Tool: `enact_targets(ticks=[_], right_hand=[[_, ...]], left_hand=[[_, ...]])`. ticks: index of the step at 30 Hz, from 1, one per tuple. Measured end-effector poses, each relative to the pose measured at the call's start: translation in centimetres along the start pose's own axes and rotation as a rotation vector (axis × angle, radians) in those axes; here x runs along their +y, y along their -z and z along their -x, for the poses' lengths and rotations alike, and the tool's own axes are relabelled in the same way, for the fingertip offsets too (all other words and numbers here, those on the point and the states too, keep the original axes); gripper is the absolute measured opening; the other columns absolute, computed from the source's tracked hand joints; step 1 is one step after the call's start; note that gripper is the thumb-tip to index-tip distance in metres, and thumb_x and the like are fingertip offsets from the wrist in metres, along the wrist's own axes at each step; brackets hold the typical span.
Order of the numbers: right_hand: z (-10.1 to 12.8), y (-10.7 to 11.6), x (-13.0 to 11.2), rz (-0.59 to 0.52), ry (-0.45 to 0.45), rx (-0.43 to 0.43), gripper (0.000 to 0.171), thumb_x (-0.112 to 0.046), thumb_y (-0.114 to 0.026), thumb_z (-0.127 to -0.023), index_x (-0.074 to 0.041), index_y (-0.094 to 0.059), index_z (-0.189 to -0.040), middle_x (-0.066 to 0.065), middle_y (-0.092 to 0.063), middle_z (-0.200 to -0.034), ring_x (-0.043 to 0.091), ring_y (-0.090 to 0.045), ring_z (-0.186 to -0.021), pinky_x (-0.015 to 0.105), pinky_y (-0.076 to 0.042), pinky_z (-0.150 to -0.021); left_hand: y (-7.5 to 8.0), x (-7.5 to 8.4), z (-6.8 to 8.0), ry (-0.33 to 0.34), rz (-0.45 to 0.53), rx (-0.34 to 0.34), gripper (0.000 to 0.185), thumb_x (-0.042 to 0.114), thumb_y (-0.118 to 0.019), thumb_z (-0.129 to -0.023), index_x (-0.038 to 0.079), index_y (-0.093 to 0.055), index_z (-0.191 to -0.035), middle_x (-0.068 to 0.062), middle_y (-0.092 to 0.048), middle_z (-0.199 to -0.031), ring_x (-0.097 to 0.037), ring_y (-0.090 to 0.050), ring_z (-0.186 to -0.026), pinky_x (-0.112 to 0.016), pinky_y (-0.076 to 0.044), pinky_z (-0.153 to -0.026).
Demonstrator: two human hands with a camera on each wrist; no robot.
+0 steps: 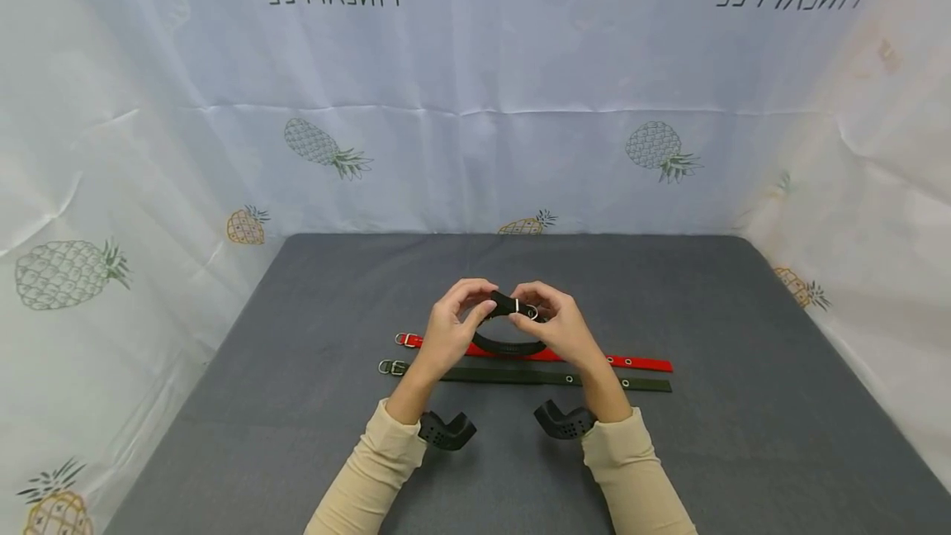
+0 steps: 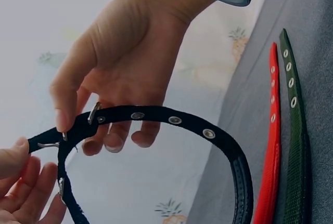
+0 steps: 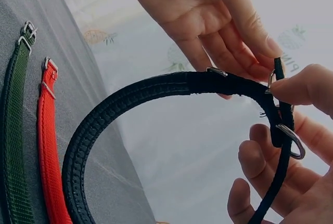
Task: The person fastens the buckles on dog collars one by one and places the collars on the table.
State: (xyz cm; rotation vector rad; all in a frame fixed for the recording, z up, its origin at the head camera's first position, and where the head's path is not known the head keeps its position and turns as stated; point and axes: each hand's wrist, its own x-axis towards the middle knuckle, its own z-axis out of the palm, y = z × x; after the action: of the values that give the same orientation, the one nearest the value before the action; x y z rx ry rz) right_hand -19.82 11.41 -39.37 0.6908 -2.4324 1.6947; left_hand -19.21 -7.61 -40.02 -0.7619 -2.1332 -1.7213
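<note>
A black collar (image 1: pixel 509 348), looped with its ends overlapping at the top, hangs between both hands above the table. My left hand (image 1: pixel 450 327) pinches the strap tip that sticks out past the metal buckle (image 3: pixel 271 79). With thumb and fingers, my right hand (image 1: pixel 559 327) grips the overlapped part beside the buckle. A metal D-ring (image 3: pixel 298 151) hangs near the right fingers. Metal eyelets (image 2: pixel 175 120) run along the band on the right hand's side. Behind the loop, a red collar (image 1: pixel 646 364) and a dark green collar (image 1: pixel 505 375) lie straight on the table.
A grey cloth covers the table (image 1: pixel 312 304). White curtains with pineapple prints (image 1: pixel 475 155) hang at the back and both sides. Black wrist devices (image 1: pixel 448 433) sit under each forearm, just beyond the beige sleeves (image 1: pixel 371 469).
</note>
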Motion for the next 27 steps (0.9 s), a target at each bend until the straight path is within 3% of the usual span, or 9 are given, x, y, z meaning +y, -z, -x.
enact_targets(ticks=[4,9,12,17,27], right_hand=[[-0.1,0.0,0.2,-0.002,-0.002,0.007,0.020,-0.005,-0.067,-0.088,-0.001,-0.062,-0.107,0.022,-0.066,-0.102,0.004,-0.057,-0.088,0.027,-0.049,-0.074],[-0.1,0.3,0.8,-0.022,-0.013,0.024,0.019,-0.004,-0.067,-0.087,0.000,-0.062,-0.105,0.023,-0.065,-0.098,0.002,-0.056,-0.081,0.025,-0.049,-0.071],[-0.1,0.4,1.0,-0.033,-0.015,0.024,0.019,-0.003,-0.066,-0.088,0.000,-0.062,-0.105,0.023,-0.065,-0.098,0.000,-0.056,-0.081,0.023,-0.050,-0.071],[-0.2,0.4,0.9,-0.050,-0.001,0.006,0.018,-0.001,-0.064,-0.088,0.002,-0.060,-0.106,0.022,-0.064,-0.094,0.002,-0.055,-0.074,0.022,-0.048,-0.067],[-0.1,0.3,0.7,-0.101,0.005,-0.030,0.016,0.000,-0.062,-0.090,0.003,-0.059,-0.105,-0.009,-0.060,-0.079,0.006,-0.059,-0.065,0.026,-0.047,-0.059]], left_hand=[[0.1,0.0,-0.2,-0.002,0.029,0.011,0.023,0.004,-0.059,-0.094,-0.007,-0.061,-0.114,-0.023,-0.059,-0.116,-0.019,-0.064,-0.105,-0.024,-0.052,-0.097],[0.7,0.1,-0.5,0.005,0.119,0.098,0.024,-0.001,-0.057,-0.093,-0.012,-0.058,-0.114,-0.028,-0.056,-0.114,0.005,-0.058,-0.102,-0.009,-0.048,-0.093],[1.1,0.1,-0.6,0.006,0.158,0.131,0.024,-0.004,-0.056,-0.093,-0.015,-0.056,-0.114,-0.031,-0.055,-0.114,0.008,-0.057,-0.102,-0.008,-0.048,-0.092],[1.2,0.1,-0.6,0.011,0.182,0.116,0.026,-0.002,-0.057,-0.093,-0.016,-0.055,-0.115,-0.032,-0.054,-0.116,0.008,-0.057,-0.103,-0.008,-0.048,-0.093],[1.6,0.4,-0.6,0.070,0.210,0.099,0.029,-0.001,-0.058,-0.093,-0.015,-0.054,-0.119,-0.033,-0.055,-0.118,0.006,-0.059,-0.101,-0.010,-0.050,-0.091]])
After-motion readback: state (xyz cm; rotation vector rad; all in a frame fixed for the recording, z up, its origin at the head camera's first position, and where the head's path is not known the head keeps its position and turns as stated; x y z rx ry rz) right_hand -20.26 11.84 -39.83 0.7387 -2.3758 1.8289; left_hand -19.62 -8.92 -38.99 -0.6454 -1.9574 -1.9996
